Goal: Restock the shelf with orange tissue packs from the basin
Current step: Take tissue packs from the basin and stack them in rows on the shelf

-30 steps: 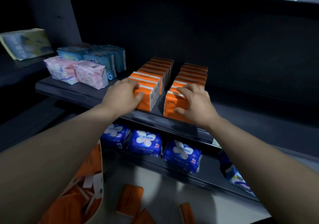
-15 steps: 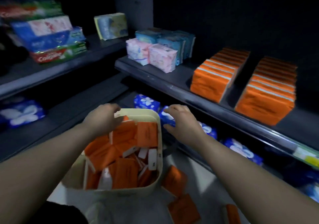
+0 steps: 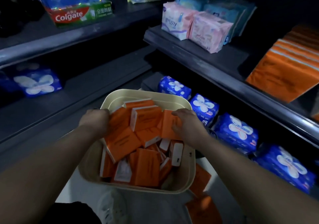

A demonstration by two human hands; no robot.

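Read "Colgate" in white on the red band of a toothpaste box (image 3: 82, 14), far above and left of the grip of the right hand (image 3: 188, 125) on an orange tissue pack (image 3: 166, 125). Found the smaller print on its green end, the pink packs (image 3: 207, 30) and the blue packs (image 3: 203, 106) too blurred to read.

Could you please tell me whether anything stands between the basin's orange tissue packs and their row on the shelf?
Nothing visible does. The left hand and right hand touch orange tissue packs in the cream plastic basin; the dark shelf is open in front, and the pink packs sit apart, left of the stacked orange row.
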